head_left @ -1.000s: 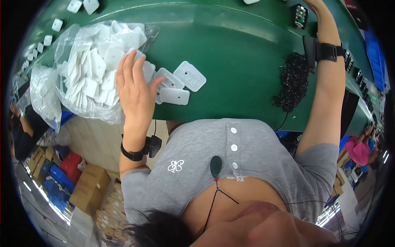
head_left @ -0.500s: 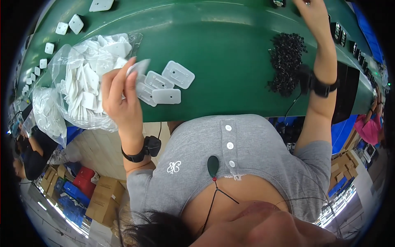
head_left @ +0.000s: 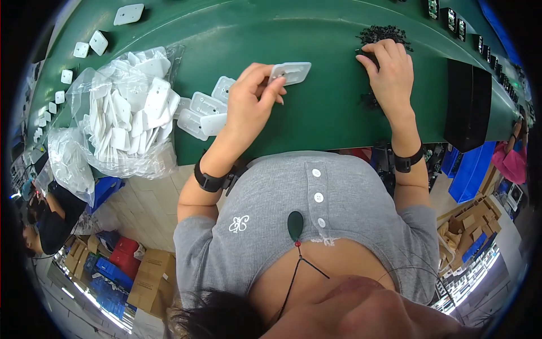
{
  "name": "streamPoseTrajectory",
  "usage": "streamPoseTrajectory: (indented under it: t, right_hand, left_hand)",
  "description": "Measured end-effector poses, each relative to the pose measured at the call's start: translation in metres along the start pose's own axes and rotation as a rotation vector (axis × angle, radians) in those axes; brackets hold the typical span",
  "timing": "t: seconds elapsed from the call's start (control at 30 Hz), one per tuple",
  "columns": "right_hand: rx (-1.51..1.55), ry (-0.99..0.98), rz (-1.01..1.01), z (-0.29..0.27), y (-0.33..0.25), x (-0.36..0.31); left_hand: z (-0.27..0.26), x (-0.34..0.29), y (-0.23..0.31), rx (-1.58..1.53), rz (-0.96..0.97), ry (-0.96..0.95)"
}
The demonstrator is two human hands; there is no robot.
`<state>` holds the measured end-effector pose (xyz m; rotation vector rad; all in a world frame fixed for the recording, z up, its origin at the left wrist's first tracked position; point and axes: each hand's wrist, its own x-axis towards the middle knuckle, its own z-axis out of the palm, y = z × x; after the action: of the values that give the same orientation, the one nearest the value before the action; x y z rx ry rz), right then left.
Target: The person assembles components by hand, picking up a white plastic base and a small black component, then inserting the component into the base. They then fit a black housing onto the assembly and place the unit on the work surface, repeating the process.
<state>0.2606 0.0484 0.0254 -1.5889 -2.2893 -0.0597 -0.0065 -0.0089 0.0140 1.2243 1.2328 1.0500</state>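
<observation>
My left hand (head_left: 248, 101) pinches a white plastic cover plate (head_left: 294, 73) by its near end, tilted above the green table. My right hand (head_left: 390, 76) is at the pile of small black parts (head_left: 385, 35), fingers curled. A small black part (head_left: 359, 52) shows at its thumb and index fingertips; the palm covers some of the pile. Several more white cover plates (head_left: 206, 104) lie flat and overlapping behind my left wrist. Farther left, an open clear plastic bag (head_left: 90, 127) is heaped with white plates (head_left: 132, 110).
A black box (head_left: 467, 104) stands right of my right hand. Black units with circuit boards (head_left: 451, 20) line the far right of the green table (head_left: 322, 42); spaced white plates (head_left: 98, 43) line its left. A second plastic bag (head_left: 69, 161) hangs over the near left edge. People are at both sides.
My left hand has moved right, away from the bag, with the cover plate. My right hand has come back from the far right edge to the black parts.
</observation>
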Motion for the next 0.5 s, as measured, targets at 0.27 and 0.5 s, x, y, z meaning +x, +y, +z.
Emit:
streamPoseTrajectory:
  t: [0.27,0.5]
  right_hand:
    - [0.043,-0.007,-0.041,0.012,-0.008,0.003]
    - [0.182,-0.019,0.093,-0.002,-0.017,0.005]
  left_hand:
    - [0.007,0.003,-0.002,0.036,0.015,-0.055]
    - [0.013,0.008,0.007,-0.031,-0.026,-0.061]
